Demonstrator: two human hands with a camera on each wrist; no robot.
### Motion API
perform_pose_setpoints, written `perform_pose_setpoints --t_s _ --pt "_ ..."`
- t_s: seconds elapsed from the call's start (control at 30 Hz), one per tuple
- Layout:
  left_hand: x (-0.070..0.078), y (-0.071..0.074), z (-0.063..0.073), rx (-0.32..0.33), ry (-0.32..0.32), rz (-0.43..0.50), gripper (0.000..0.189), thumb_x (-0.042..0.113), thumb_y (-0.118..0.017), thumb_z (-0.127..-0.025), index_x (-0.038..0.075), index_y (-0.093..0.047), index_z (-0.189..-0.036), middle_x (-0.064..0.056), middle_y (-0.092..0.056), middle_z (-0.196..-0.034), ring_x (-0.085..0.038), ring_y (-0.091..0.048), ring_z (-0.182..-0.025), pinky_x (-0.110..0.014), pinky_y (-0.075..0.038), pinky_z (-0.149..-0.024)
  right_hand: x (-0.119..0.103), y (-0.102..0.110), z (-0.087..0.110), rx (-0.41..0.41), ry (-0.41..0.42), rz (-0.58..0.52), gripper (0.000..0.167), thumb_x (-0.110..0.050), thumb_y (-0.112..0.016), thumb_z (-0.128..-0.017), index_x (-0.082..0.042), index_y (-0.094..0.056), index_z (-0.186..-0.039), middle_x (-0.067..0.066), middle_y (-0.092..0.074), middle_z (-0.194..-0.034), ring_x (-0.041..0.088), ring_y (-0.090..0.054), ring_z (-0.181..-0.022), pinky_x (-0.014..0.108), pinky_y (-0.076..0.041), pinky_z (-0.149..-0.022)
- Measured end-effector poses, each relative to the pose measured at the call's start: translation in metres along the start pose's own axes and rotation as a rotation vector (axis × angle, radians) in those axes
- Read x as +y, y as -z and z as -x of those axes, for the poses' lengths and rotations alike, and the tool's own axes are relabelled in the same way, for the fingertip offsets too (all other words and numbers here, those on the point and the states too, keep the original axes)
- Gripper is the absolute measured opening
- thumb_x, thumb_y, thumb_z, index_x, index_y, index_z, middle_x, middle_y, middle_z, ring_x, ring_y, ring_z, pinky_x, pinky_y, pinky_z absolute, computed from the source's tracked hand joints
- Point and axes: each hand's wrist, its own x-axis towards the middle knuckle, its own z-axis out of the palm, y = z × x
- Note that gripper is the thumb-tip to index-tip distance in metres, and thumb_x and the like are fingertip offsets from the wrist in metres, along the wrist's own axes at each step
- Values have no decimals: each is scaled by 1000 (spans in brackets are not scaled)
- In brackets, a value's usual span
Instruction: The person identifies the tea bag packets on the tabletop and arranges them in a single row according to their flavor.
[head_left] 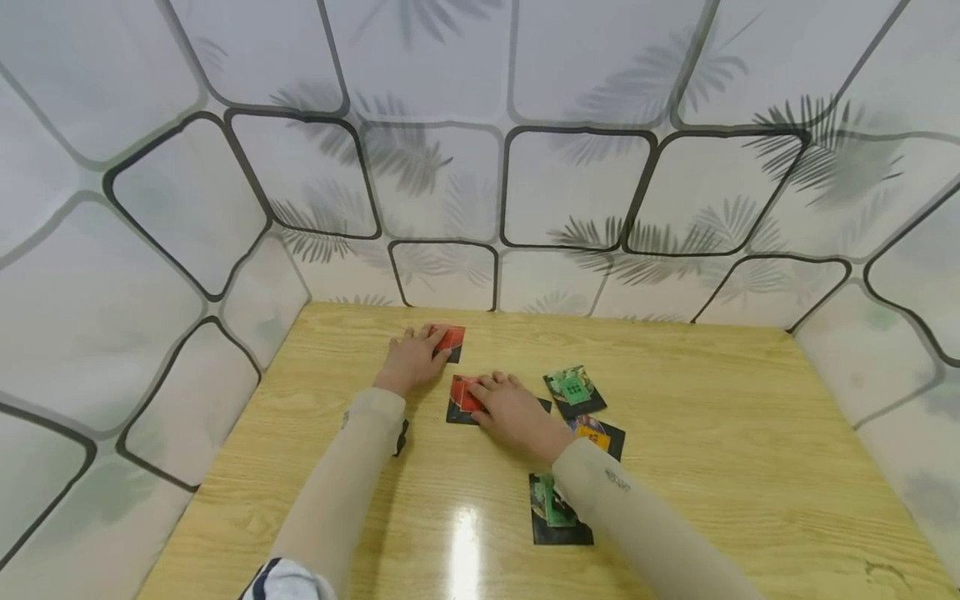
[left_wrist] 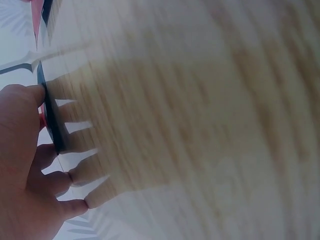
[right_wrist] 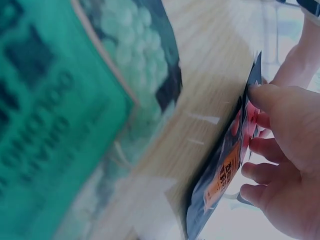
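My left hand (head_left: 412, 360) rests on a red-and-black sachet (head_left: 450, 340) near the back of the table, with spread fingers partly covering it. In the left wrist view, the thumb touches that sachet's dark edge and the fingers reach past it to the tabletop. My right hand (head_left: 517, 417) lies over a second red-and-black sachet (head_left: 462, 398), closer to me, its fingers on the sachet's right part. A dark corner of a packet shows beyond the right hand. The right wrist view has the thumb (right_wrist: 265, 95) at the sachet's edge, beside an orange-labelled sachet (right_wrist: 222, 175).
Right of the right hand lie a green-labelled sachet (head_left: 574, 390) and an orange-labelled one (head_left: 611, 437). Another green sachet (head_left: 558, 517) sits nearer, partly hidden by the right forearm. Patterned fabric walls (head_left: 442, 275) border the wooden table (head_left: 720, 467).
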Motion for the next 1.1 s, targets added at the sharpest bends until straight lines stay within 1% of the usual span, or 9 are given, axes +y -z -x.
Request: perform_pose_setpoints --t_s 0.2,0.4,0.5,0.57,0.73,0.97,1.1 --pt "-1 -2 0 -9 -2 6 62 49 -36 -114 21 -30 -169 -16 -29 -173 -50 -26 -158 -73 -26 -123 10 2 -8 3 -13 1 57 -38 -57 -110 -9 -49 -158 17 -51 -160 39 -44 -151 56 -36 -125" --pt "-1 -4 -4 -25 1 -6 62 50 -34 -114 22 -28 -169 -16 -26 -174 -50 -25 -158 -73 -25 -123 19 2 -13 6 -43 19 57 -38 -57 -110 -10 -49 -159 16 -51 -159 40 -45 -150 56 -38 -124" --pt "-1 -4 -5 -21 0 -7 62 49 -34 -114 21 -29 -169 -16 -28 -174 -50 -26 -158 -73 -26 -123 22 4 -16 11 -52 32 57 -38 -56 -110 -10 -49 -159 16 -52 -159 39 -46 -149 55 -39 -123" --pt "-1 -3 -5 -18 0 -7 62 49 -35 -114 21 -30 -169 -17 -29 -173 -50 -26 -158 -73 -26 -123 24 5 -17 14 -52 23 56 -37 -57 -110 -10 -48 -159 17 -52 -158 40 -46 -148 56 -39 -122" --pt "-2 -3 -4 -21 6 -4 62 50 -35 -114 22 -30 -169 -16 -28 -174 -49 -25 -159 -73 -25 -123 26 7 -21 27 -54 -43 56 -33 -56 -111 -7 -46 -160 18 -51 -159 41 -45 -148 58 -40 -121" --pt "-3 -4 -4 -17 8 -2 62 49 -36 -114 22 -30 -169 -16 -29 -174 -49 -26 -158 -73 -25 -123 32 5 -30 18 -66 -97 56 -30 -53 -112 -6 -42 -162 20 -46 -163 44 -39 -153 60 -34 -124" --pt "-3 -5 -4 -13 8 -1 62 50 -36 -114 22 -30 -169 -16 -29 -174 -50 -26 -158 -73 -25 -123 35 4 -35 0 -93 -89 56 -32 -49 -114 -9 -38 -164 18 -42 -166 44 -35 -156 61 -31 -126"
